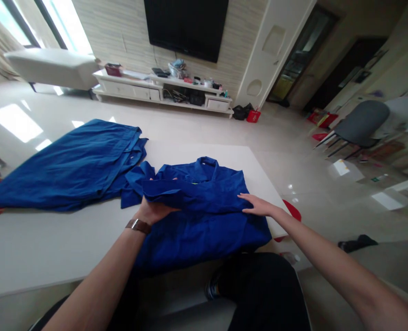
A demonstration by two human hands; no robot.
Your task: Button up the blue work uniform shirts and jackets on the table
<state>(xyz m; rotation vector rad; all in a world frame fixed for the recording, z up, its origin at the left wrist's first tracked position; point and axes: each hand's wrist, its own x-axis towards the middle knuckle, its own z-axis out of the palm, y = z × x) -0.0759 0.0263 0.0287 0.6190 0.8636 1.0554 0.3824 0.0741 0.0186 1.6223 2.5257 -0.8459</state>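
Note:
A blue collared work jacket (204, 234) lies partly folded on a white table, its collar pointing away from me. My left hand (155, 209), with a brown-strapped watch on the wrist, is under a raised fold at the jacket's left side. The thumb shows below the fold and fingertips show behind it; the cloth hides the rest of the fingers. My right hand (255, 203) rests at the jacket's right edge, fingers stretched out and apart. Left of the jacket lies a larger spread of blue cloth (76, 165), touching or overlapping the jacket's left side.
The white table (34, 250) reaches across in front of my knees. Red stool parts (292, 210) show beyond its right edge. A low white TV cabinet (131, 90) with several items stands by the far wall under a TV (188, 27). A grey chair (365, 120) is at right.

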